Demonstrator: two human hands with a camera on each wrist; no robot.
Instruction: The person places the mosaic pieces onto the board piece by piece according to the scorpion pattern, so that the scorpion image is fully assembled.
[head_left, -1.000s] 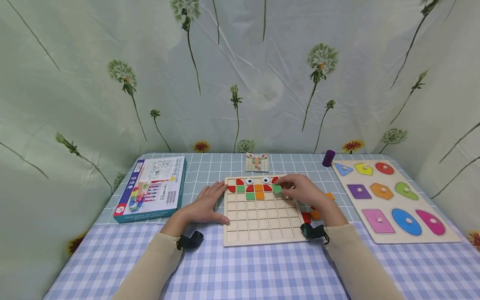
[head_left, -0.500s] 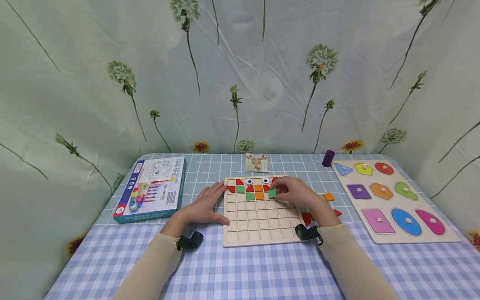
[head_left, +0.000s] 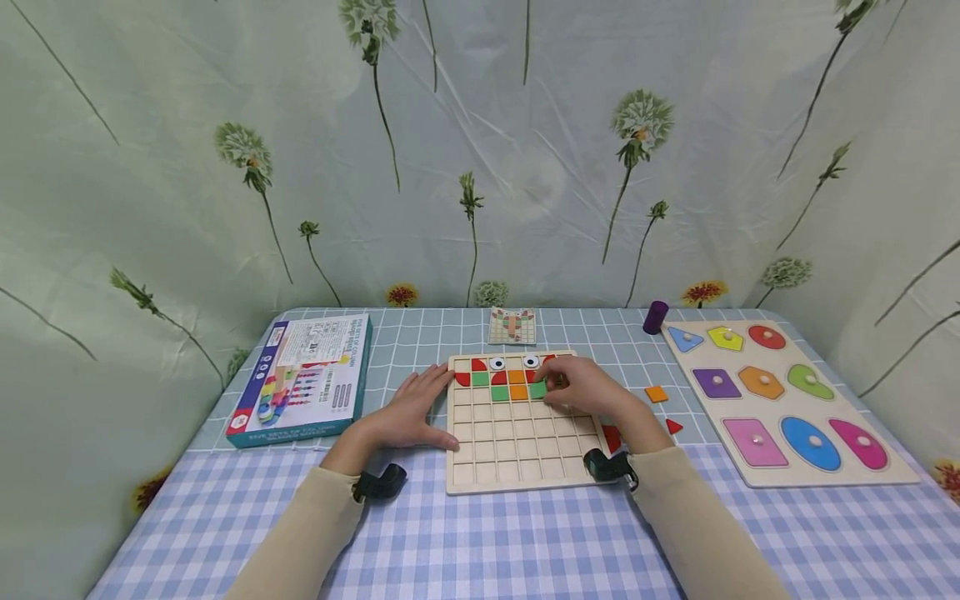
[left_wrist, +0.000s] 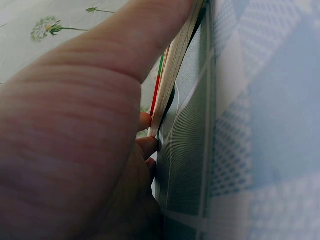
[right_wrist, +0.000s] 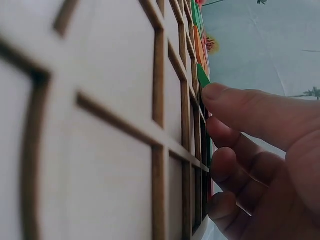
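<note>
A wooden grid board [head_left: 517,454] lies on the table, its upper rows partly filled with red, green and orange tiles and two eye tiles [head_left: 497,363]. My right hand [head_left: 588,387] pinches a green square tile [head_left: 537,390] at a cell in the third row, right of an orange tile [head_left: 518,392]. In the right wrist view the thumb tip touches that green tile [right_wrist: 202,75]; the far fingertips are partly hidden behind it. My left hand [head_left: 408,414] rests against the board's left edge, thumb and fingers spread, and the left wrist view shows fingertips at the board's side.
Behind the board stands a small pattern card [head_left: 512,326]. A boxed toy [head_left: 303,379] lies at left. To the right are a loose orange tile [head_left: 656,394], red pieces [head_left: 674,426], a purple cylinder [head_left: 656,317] and a knobbed shape puzzle board [head_left: 783,442].
My right hand has moved slightly left with the green tile, which has gone from tilted above the board to lying flat at the cell. The left hand has stayed in place.
</note>
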